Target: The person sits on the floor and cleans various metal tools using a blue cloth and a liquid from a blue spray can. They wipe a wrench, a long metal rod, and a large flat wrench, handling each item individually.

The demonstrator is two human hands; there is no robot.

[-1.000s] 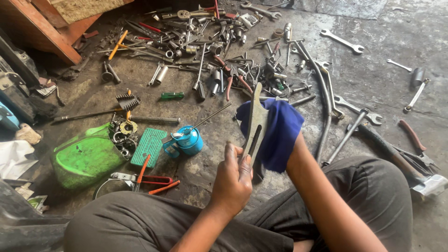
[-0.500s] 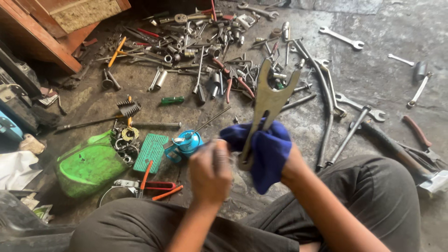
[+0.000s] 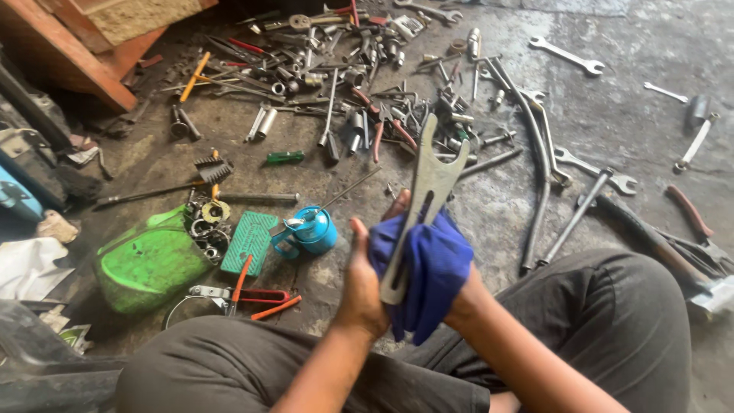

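Note:
I sit on the floor holding a flat grey metal tool [image 3: 433, 172] with a forked upper end and a slot down its shaft, upright over my lap. A blue cloth [image 3: 428, 268] is wrapped round its lower half. My right hand [image 3: 463, 301] is hidden inside the cloth, gripping the tool through it; only the wrist shows. My left hand [image 3: 363, 284] cups the cloth and tool from the left, thumb up, with a fingertip showing behind the shaft.
A blue oil can [image 3: 310, 229] with a long spout stands just left of my hands, beside a green ribbed pad [image 3: 246, 241] and a green container [image 3: 149, 260]. Several wrenches, sockets and pliers [image 3: 352, 84] litter the concrete floor. Long bars [image 3: 535, 168] and a hammer [image 3: 657, 245] lie to the right.
The cloth has slid from the tool's forked top down to its lower half. My left hand let go of the tool's bottom end and now cups the cloth from the left.

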